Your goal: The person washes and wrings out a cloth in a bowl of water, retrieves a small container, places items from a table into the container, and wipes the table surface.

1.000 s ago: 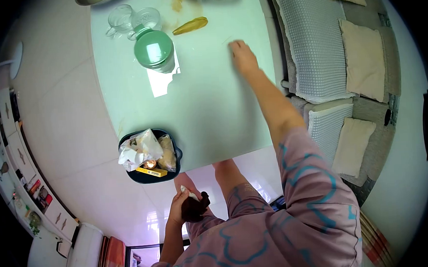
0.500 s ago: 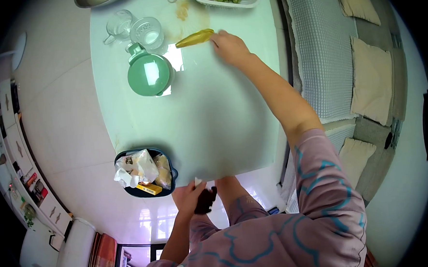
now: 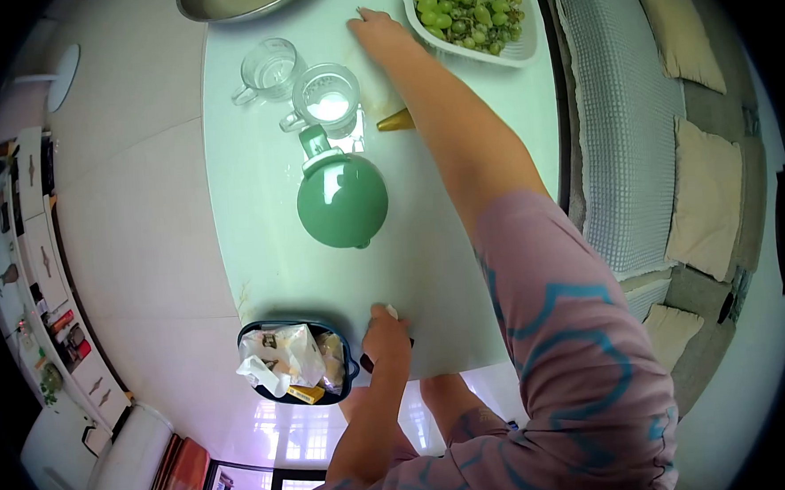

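My right hand [image 3: 380,34] reaches to the far part of the table, left of the grapes [image 3: 469,12]. Its fingers are curled in, and whatever they hold is hidden. Beneath my right forearm lies a tapered yellow thing [image 3: 394,121], partly covered. My left hand [image 3: 386,336] is closed at the table's near edge around a dark brown thing [image 3: 367,362], mostly hidden by the hand. A small white bit [image 3: 392,312] shows by its fingers. Left of that hand stands a dark blue basket [image 3: 353,368] with a tissue pack [image 3: 283,357] and other packets.
A green-lidded jug [image 3: 343,201] stands mid-table, with two glass mugs, the nearer mug [image 3: 326,99] and the farther mug [image 3: 271,69], beyond it. A metal pan [image 3: 242,3] sits at the far left. The sofa [image 3: 612,118] runs along the table's right side.
My right hand has let go of the yellow thing and moved farther up the table. My left hand has risen from beside my legs to the table's near edge. The view has shifted.
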Available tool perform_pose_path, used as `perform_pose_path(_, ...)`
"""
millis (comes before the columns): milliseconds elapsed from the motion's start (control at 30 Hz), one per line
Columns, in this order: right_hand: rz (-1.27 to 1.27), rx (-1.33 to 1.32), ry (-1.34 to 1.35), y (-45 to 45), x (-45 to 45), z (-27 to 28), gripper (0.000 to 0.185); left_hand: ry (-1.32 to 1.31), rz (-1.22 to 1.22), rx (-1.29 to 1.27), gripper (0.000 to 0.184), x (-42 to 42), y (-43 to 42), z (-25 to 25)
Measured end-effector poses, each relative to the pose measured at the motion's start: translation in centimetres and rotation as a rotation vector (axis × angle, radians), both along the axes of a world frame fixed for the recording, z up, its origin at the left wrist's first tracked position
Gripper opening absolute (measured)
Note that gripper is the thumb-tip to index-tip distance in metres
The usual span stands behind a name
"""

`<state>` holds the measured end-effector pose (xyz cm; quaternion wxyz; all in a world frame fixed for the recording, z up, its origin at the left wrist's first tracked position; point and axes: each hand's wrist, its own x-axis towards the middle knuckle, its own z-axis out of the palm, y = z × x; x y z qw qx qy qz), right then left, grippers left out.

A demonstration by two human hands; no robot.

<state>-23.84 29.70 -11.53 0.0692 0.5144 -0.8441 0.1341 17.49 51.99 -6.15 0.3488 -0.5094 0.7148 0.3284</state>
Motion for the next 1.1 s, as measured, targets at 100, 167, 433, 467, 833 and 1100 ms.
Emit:
perform_pose_path(100,-0.010,0.102,-0.148,1.5,0.9,1.5,0.020,0.008,0.047,0.037,0.037,-0.2,-0.1,0.2)
perform_pose_path(167,-0.021,0.107,-0.179,2.5,1.5,1.4,0.017,0.029,0.079,0.053,0.036,-0.5,-0.4,0.4)
perform_pose_path(433,-0.401,0.107,-0.550,5.3,1.9,0.3,0.019,0.026,-0.018,0.048,0.041,0.1,-0.3,0.1)
perform_pose_path(467,-0.396,0.110,-0.555,5.4,1.9,0.2,0.019,0.021,-0.012,0.049,0.041,0.4,-0.3,-0.3)
perform_pose_path(833,-0.430,0.106,-0.833,23.0,14.7,6.3,0.028,0.051,0.096,-0.153,0.023,0.9,2.6,-4.0)
perform_pose_path(1100,0.482,0.104,-1.093,20.1,42.1,15.2,0.013,0.114,0.062,-0.223,0.019,2.4,4.2,-5.7)
